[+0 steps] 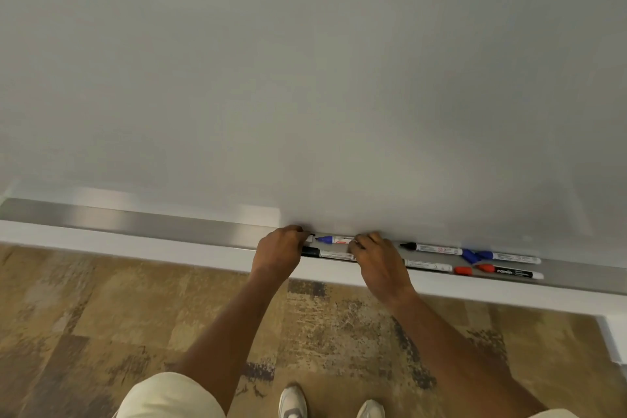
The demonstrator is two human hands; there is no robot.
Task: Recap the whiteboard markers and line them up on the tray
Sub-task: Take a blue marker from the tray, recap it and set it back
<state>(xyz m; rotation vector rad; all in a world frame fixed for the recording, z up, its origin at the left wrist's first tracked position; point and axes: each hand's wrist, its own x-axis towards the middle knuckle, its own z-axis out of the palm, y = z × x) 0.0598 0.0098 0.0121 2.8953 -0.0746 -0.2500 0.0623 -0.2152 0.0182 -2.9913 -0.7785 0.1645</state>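
Low in the frame's centre, both hands reach onto the metal tray (pixel 152 219); the left hand (pixel 279 249) is curled around something small and dark, the right hand (pixel 375 256) pinches the blue-capped marker (pixel 334 240); other markers (pixel 437 249) lie right of them.

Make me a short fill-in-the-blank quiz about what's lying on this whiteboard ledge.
1. The marker between the left hand and the right hand has a ____ cap.
2. The loose red cap lies on the ____.
3. The floor below is covered with ____.

Missing words: blue; tray; carpet
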